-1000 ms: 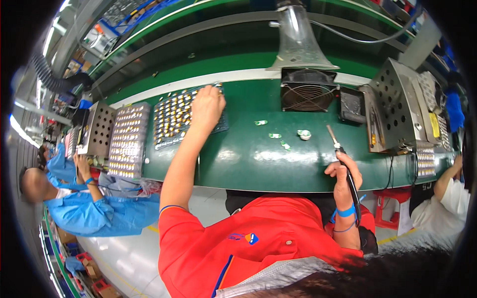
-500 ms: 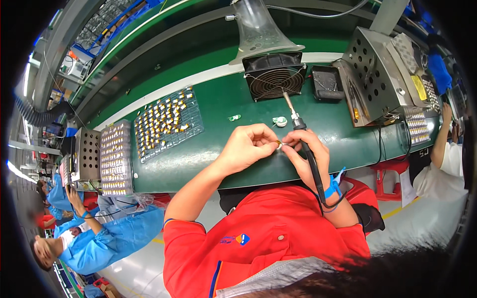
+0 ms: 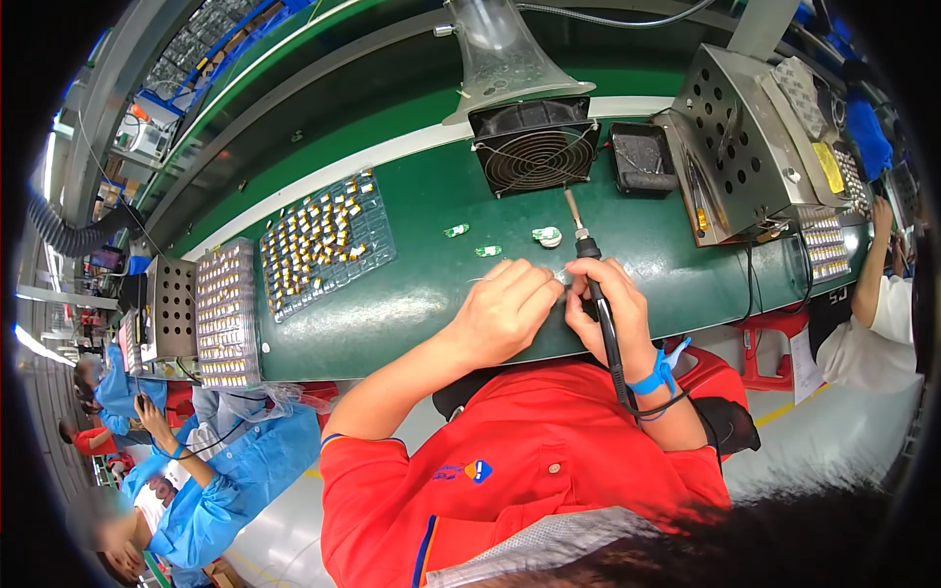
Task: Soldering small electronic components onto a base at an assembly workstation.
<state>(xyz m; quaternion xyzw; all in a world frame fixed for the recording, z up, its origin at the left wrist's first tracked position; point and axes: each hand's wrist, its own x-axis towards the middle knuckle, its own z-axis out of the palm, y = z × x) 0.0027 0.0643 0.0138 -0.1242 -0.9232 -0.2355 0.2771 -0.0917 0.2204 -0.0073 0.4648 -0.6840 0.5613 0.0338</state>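
My right hand (image 3: pixel 613 299) is closed round the black handle of a soldering iron (image 3: pixel 585 242), whose metal tip points away toward the fan. Beside it, nearly touching, my left hand (image 3: pixel 510 312) is closed with its fingers curled down; whatever they hold is hidden. A thin pale strand shows by its knuckles. Just beyond the left hand lies a small green-and-white part (image 3: pixel 488 251). Farther back and left is a second green part (image 3: pixel 457 231). A round white piece with green on it (image 3: pixel 547 237) sits left of the iron's shaft.
Behind the parts stands a black fan (image 3: pixel 535 152) under a clear hood (image 3: pixel 512 59). A black tray (image 3: pixel 642 162) and a perforated metal box (image 3: pixel 730 137) are at the back right. Trays of small white-and-yellow parts (image 3: pixel 328 235) (image 3: pixel 224 314) lie left. Co-workers (image 3: pixel 221 480) sit on both sides.
A small green-and-white part now lies on the table beyond my left hand. That hand has turned knuckles-up and no longer shows its pinch. The right hand still holds the soldering iron.
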